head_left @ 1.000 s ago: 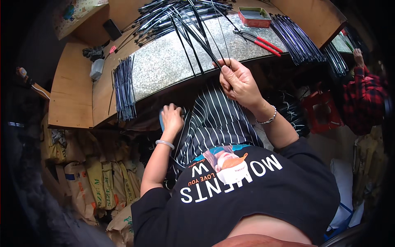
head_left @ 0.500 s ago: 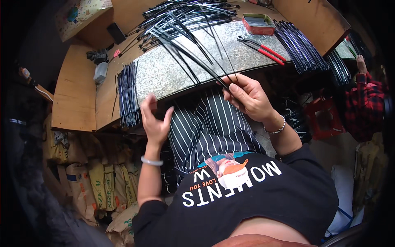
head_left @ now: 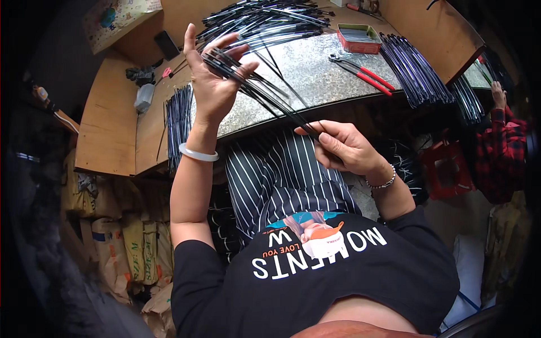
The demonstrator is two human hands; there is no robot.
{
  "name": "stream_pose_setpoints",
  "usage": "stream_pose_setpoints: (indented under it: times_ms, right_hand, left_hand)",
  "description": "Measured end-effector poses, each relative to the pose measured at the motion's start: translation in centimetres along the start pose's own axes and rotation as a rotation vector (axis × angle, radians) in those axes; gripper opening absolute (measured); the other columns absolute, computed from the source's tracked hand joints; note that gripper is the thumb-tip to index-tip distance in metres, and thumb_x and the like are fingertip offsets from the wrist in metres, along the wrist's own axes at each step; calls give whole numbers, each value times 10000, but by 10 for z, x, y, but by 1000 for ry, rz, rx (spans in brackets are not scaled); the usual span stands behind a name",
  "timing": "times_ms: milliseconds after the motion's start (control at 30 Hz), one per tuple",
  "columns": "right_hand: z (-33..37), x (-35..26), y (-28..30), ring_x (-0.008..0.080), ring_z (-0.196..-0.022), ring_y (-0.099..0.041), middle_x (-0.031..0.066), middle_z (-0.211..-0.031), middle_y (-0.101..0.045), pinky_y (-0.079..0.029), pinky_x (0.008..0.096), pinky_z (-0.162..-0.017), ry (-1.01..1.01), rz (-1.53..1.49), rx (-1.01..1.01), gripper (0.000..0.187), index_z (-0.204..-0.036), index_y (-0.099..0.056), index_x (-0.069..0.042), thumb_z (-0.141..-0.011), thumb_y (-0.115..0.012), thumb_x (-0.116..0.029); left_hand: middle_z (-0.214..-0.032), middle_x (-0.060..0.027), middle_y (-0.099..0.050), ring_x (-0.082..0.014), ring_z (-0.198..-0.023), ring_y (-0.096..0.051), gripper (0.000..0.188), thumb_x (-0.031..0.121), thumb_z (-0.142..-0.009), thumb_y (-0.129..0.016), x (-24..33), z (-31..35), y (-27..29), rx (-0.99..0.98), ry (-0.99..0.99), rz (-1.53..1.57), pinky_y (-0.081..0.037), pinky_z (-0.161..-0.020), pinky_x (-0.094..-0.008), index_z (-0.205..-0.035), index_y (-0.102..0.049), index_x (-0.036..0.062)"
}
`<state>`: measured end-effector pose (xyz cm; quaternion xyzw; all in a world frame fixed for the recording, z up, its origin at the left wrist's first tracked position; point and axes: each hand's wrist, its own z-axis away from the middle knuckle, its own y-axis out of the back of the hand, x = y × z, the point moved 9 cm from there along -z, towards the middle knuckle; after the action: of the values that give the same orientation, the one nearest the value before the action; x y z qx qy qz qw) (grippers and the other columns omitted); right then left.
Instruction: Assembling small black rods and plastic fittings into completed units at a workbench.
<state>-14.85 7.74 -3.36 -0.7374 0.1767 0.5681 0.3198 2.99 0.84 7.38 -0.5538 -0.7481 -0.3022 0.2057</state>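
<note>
A thin bundle of long black cable ties (head_left: 273, 103) slants over the front edge of the worktop. My right hand (head_left: 346, 147) pinches its near end between thumb and fingers. At the far end of the bundle my left hand (head_left: 214, 84) is raised with fingers spread; the tie ends lie against its fingers and thumb without being gripped. Behind them a large loose pile of black cable ties (head_left: 265, 19) covers the back of the worktop. A couple of single ties stick out from the pile toward me.
On the speckled worktop (head_left: 315, 67) lie red-handled pliers (head_left: 366, 78) beside a red tin (head_left: 359, 42). Neat rows of cable ties flank it, at right (head_left: 414, 73) and left (head_left: 179, 121). Wooden side panels (head_left: 107, 118) stand at both ends. Another person's hand (head_left: 498, 94) shows far right.
My left hand has moved up and forward to the far ends of the bundle. My right hand keeps its pinch, and the fanned ties now lie closer together.
</note>
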Motion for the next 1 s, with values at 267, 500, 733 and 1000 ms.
stream_pose_setpoints:
  times_ms: [267, 500, 733, 1000]
  right_hand:
    - [-14, 5, 6, 7, -451, -345, -41, -564, -429, -258, 158, -423, -45, 0, -30, 362, -1255, -460, 30, -1000, -364, -208]
    - [-22, 28, 53, 20, -514, -400, -35, -604, -462, -314, 165, -467, -132, 242, 98, 296, -1209, -506, 0, -968, -445, -162]
    - [1, 20, 122, 84, -655, -513, 11, -759, -555, -421, 217, -582, -76, 1083, 377, 235, -1115, -549, 3, -888, -551, -59]
    - [-1, -14, 107, 116, -729, -594, 102, -882, -619, -472, 243, -646, 108, 1188, 532, 204, -1095, -527, 9, -901, -508, -52]
  left_hand:
    - [-1045, -106, -578, -163, -929, -604, 872, 20, -743, -728, -14, -18, 5, 27, 45, 133, -526, -797, -253, -1407, -171, 111]
    - [-899, -54, -624, -92, -813, -589, 555, 32, -766, -716, -51, -46, 54, 186, 67, -111, -519, -739, -217, -1258, -460, 56]
    - [-909, -53, -657, -88, -813, -610, 278, 8, -768, -712, -83, -60, 100, 352, 55, 68, -517, -770, -221, -1032, -625, 4]
    - [-1012, -133, -646, -161, -913, -628, 320, -20, -792, -674, -58, -53, 51, 152, 68, 77, -534, -801, -267, -1098, -584, -32]
